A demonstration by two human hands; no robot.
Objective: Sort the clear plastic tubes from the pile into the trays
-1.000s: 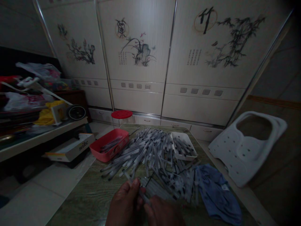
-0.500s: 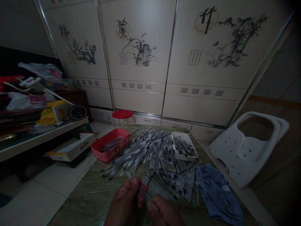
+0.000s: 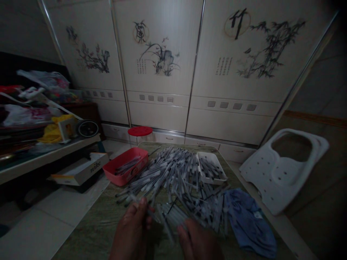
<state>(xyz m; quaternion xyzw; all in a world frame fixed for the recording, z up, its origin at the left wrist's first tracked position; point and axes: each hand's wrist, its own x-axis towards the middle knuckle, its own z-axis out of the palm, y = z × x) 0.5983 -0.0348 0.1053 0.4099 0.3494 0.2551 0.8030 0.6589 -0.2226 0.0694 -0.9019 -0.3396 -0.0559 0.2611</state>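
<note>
Low at the table's near side, my left hand is closed, with a translucent pen between thumb and fingers, its end pointing up and left. My right hand, slightly blurred, has thumb and fingers pressed together near several clear pen tubes; what it pinches, if anything, I cannot make out. Between the two hands a slim pen slants over the table. Beyond them spreads a large pile of clear pens with dark tips.
A red plastic box with some pens stands left of the pile, a white tray of pens on its right. A blue cloth lies at the table's right. Around the table are a red stool and a folded white plastic seat.
My hands have moved apart: the left went left with its pen, the right slightly right. A slim pen now shows in the gap between them.
</note>
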